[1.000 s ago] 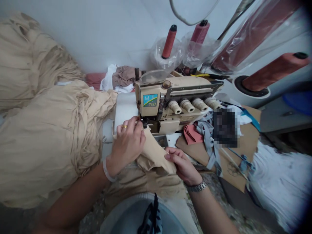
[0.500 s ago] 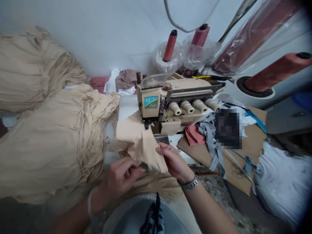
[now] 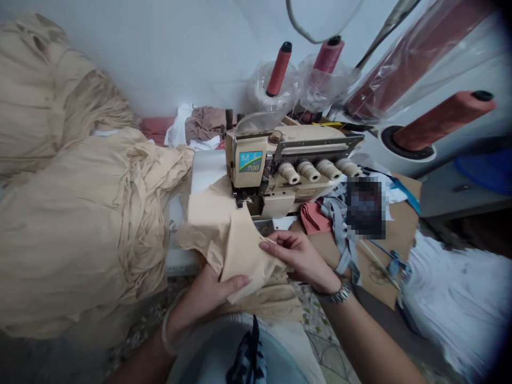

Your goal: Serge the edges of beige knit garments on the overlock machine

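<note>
Two hands: both on the tan cloth piece (image 3: 236, 250), just in front of the sewing machine (image 3: 276, 165).
Left hand (image 3: 210, 298): open and flat under the cloth, fingers straight, no tight hold.
Right hand (image 3: 300, 256): closed in a pinch, thumb and fingers gripping the top of the cloth.
Cloth spot: on the white machine table (image 3: 204, 170), up against the needle part, front end hanging off the table edge above the lap.
Wrists: thin bangle (image 3: 166, 336) on the left, metal watch (image 3: 336, 293) on the right.
Big heap: tan cloth (image 3: 80, 224) in soft folds, just left of the table.
Clear bags: two (image 3: 272, 88), each around the foot of a red thread spool (image 3: 280, 69).
Big spool: red thread (image 3: 444, 120) upright on a round stand, far right.
Brown card: flat (image 3: 400, 213), under gray strips (image 3: 340, 229) and red cloth bits (image 3: 312, 218).
Blurred patch: dark thing (image 3: 366, 208), too blurred to tell.
Blue thing: round (image 3: 484, 170), at the far right edge, too dim to tell if a tub; inside not seen.
</note>
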A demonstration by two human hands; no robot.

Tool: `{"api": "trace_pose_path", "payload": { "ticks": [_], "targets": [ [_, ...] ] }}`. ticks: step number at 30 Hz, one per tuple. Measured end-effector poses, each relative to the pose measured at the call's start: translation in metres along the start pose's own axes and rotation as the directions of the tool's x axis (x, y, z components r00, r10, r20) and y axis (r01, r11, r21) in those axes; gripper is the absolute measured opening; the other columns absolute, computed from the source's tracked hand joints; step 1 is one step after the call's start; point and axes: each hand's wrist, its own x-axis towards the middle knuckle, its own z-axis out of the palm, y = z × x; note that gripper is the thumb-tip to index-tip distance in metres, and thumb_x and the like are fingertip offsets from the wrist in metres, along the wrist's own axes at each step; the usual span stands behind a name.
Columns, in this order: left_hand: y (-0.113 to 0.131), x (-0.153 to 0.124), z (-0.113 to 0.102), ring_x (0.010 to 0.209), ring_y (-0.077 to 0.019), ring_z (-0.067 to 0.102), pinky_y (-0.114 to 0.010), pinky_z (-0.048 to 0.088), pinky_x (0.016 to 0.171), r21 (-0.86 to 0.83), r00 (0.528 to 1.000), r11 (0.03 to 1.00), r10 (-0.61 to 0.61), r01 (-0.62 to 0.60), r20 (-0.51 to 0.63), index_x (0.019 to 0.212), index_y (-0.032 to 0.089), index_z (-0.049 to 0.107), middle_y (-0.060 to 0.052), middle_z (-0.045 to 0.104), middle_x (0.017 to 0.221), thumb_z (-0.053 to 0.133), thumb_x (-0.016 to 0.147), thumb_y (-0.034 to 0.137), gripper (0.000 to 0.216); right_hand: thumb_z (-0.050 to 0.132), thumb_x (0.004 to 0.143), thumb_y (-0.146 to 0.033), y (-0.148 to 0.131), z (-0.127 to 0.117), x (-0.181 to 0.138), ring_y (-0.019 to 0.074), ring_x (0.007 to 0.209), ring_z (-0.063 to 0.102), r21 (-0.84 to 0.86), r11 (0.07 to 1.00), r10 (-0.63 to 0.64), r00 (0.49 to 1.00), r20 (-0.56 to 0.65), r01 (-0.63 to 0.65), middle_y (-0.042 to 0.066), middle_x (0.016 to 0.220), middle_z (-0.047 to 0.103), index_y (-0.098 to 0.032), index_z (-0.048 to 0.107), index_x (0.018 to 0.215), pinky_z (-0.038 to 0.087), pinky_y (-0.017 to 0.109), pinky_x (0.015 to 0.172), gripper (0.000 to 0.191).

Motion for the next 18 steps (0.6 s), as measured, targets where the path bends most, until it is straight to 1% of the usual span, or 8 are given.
{"api": "trace_pose_path", "payload": {
  "ticks": [2, 4, 6, 10, 13, 15, 17, 18],
  "targets": [
    [0.005, 0.003, -0.002, 0.119, -0.0290, 0.063, -0.043, 0.050, 0.105, 0.010, 0.999, 0.999, -0.031, 0.031, 0.009, 0.127, 0.020, 0.063, -0.009, 0.068, 0.130, 0.081, 0.073, 0.043, 0.062, 0.079, 0.077, -0.047, 0.001, -0.003, 0.002, 0.0080, 0.053, 0.043, 0.000, 1.000, -0.017, 1.000, -0.006, 0.017, -0.002, 0.062, 0.059, -0.016, 0.070, 0.073, 0.031, 0.021, 0.048, 0.033],
    [0.010, 0.009, -0.005, 0.104, -0.0290, 0.070, -0.040, 0.056, 0.094, 0.020, 0.998, 0.998, -0.067, 0.066, 0.004, 0.110, 0.016, 0.072, -0.010, 0.076, 0.113, 0.080, 0.072, 0.047, 0.050, 0.080, 0.076, -0.046, 0.004, -0.005, 0.005, 0.0078, 0.054, 0.044, 0.021, 1.000, -0.023, 1.000, -0.007, 0.024, -0.002, 0.064, 0.060, -0.015, 0.071, 0.074, 0.032, 0.021, 0.051, 0.032],
    [0.015, 0.015, -0.009, 0.093, -0.0271, 0.072, -0.038, 0.058, 0.086, 0.022, 0.998, 0.998, -0.059, 0.059, -0.002, 0.100, 0.013, 0.074, -0.010, 0.078, 0.101, 0.081, 0.070, 0.049, 0.047, 0.082, 0.075, -0.046, 0.008, -0.004, 0.008, 0.0079, 0.055, 0.046, 0.052, 0.999, -0.012, 1.000, -0.010, 0.013, -0.002, 0.065, 0.061, -0.016, 0.071, 0.075, 0.034, 0.021, 0.052, 0.032],
    [0.024, 0.021, -0.012, 0.090, -0.0232, 0.072, -0.033, 0.058, 0.081, -0.052, 1.000, 0.999, -0.005, 0.004, -0.013, 0.111, 0.014, 0.071, -0.008, 0.077, 0.105, 0.085, 0.066, 0.046, 0.056, 0.083, 0.072, -0.049, 0.012, -0.001, 0.009, 0.0086, 0.053, 0.045, 0.095, 0.995, 0.031, 0.999, -0.023, -0.029, -0.002, 0.064, 0.060, -0.016, 0.069, 0.074, 0.033, 0.022, 0.050, 0.035],
    [0.035, 0.020, -0.014, 0.097, -0.0245, 0.071, -0.032, 0.059, 0.080, -0.019, 0.997, 0.999, 0.048, -0.049, -0.056, 0.122, 0.016, 0.063, -0.009, 0.074, 0.114, 0.085, 0.068, 0.043, 0.064, 0.084, 0.069, -0.051, 0.013, 0.003, 0.006, 0.0093, 0.055, 0.046, 0.104, 0.994, 0.040, 0.998, -0.043, -0.035, -0.002, 0.064, 0.059, -0.016, 0.067, 0.070, 0.034, 0.023, 0.052, 0.038],
    [0.045, 0.020, -0.020, 0.108, -0.0258, 0.068, -0.035, 0.058, 0.088, 0.067, 0.984, 0.989, 0.136, -0.129, -0.112, 0.131, 0.019, 0.055, -0.009, 0.070, 0.125, 0.081, 0.074, 0.042, 0.066, 0.084, 0.069, -0.052, 0.014, 0.007, 0.004, 0.0091, 0.054, 0.043, 0.081, 0.996, 0.028, 0.998, -0.060, -0.023, -0.002, 0.062, 0.057, -0.016, 0.066, 0.068, 0.033, 0.023, 0.052, 0.040],
    [0.056, 0.022, -0.032, 0.117, -0.0271, 0.065, -0.039, 0.055, 0.097, 0.223, 0.964, 0.955, 0.229, -0.196, -0.135, 0.136, 0.021, 0.050, -0.010, 0.066, 0.132, 0.077, 0.078, 0.043, 0.068, 0.083, 0.069, -0.053, 0.016, 0.012, 0.004, 0.0088, 0.053, 0.040, 0.052, 0.999, 0.014, 0.997, -0.076, -0.010, -0.003, 0.059, 0.053, -0.016, 0.064, 0.067, 0.030, 0.023, 0.051, 0.041],
    [0.063, 0.025, -0.040, 0.120, -0.0281, 0.063, -0.040, 0.053, 0.101, 0.324, 0.951, 0.919, 0.279, -0.224, -0.134, 0.138, 0.021, 0.049, -0.010, 0.065, 0.134, 0.077, 0.078, 0.043, 0.070, 0.083, 0.069, -0.053, 0.018, 0.015, 0.004, 0.0087, 0.053, 0.039, 0.044, 0.999, 0.009, 0.997, -0.081, -0.006, -0.003, 0.058, 0.052, -0.017, 0.063, 0.066, 0.029, 0.023, 0.050, 0.042]
  ]
}}
